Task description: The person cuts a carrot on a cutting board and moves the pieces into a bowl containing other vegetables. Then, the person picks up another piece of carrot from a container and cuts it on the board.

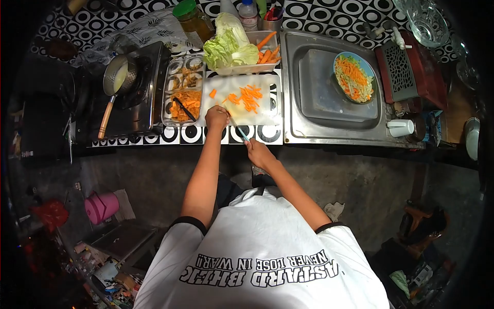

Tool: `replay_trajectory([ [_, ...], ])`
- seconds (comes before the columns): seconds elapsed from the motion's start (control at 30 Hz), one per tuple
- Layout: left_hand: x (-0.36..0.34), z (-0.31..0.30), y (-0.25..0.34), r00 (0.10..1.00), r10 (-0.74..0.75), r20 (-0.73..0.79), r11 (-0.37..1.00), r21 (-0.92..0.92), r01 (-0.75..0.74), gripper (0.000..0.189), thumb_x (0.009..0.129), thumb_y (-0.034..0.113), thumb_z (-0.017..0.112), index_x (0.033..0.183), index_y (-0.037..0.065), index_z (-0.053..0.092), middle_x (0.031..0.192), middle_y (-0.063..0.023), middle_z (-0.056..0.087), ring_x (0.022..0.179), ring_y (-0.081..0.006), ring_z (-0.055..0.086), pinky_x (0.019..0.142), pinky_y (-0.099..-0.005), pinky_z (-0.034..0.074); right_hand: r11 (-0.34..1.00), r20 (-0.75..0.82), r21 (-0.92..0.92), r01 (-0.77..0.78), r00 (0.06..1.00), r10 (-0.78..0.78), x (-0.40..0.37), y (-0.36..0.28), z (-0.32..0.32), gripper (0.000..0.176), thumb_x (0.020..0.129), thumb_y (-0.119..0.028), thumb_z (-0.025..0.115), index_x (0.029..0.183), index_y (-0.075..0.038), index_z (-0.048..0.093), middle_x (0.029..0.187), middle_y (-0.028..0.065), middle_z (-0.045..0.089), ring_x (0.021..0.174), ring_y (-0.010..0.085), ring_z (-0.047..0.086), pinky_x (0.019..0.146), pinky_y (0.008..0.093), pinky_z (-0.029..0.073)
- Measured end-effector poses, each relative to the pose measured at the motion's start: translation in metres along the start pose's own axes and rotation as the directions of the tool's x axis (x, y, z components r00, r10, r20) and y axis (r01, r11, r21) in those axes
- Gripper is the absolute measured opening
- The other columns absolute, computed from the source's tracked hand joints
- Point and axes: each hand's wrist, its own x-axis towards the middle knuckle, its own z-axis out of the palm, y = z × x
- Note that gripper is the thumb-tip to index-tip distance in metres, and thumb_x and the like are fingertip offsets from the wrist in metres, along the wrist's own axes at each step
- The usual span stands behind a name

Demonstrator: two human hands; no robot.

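My right hand [261,153] grips a knife [244,136] by its light blue handle, with the blade slanting up and left over the pale cutting board [270,114]. My left hand [217,117] is closed at the board's lower left, fingers bunched beside the blade. A bit of orange shows at its fingertips, apparently a carrot piece, mostly hidden. Cut carrot strips [250,98] lie loosely on the middle of the board. A small carrot chunk [212,93] rests nearer its left side.
Left of the board, a clear divided container [166,98] holds carrot peelings and a black-handled tool [184,109]. Beyond it, a saucepan [120,75] sits on the stove. Leafy cabbage [229,49] and whole carrots [266,55] fill a tray behind. A bowl of shredded vegetables [354,78] stands over the sink [293,123].
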Motion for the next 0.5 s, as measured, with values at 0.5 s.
replay_trajectory([
  [0.5,0.009,0.000,-0.002,0.996,-0.056,0.063,0.994,-0.090,0.062,0.010,0.081,-0.006,0.050,0.077,0.000,0.057,0.063,-0.0100,0.062,0.047,-0.0153,0.058,0.041,-0.0280,0.047,0.999,-0.043,-0.005,-0.034,0.998,0.034,-0.013,0.006,0.006,0.038,0.101,-0.031,0.040,0.096,0.005,0.051,0.086,0.0341,0.060,0.087,0.0521,0.056,0.076,0.0555,0.043],
])
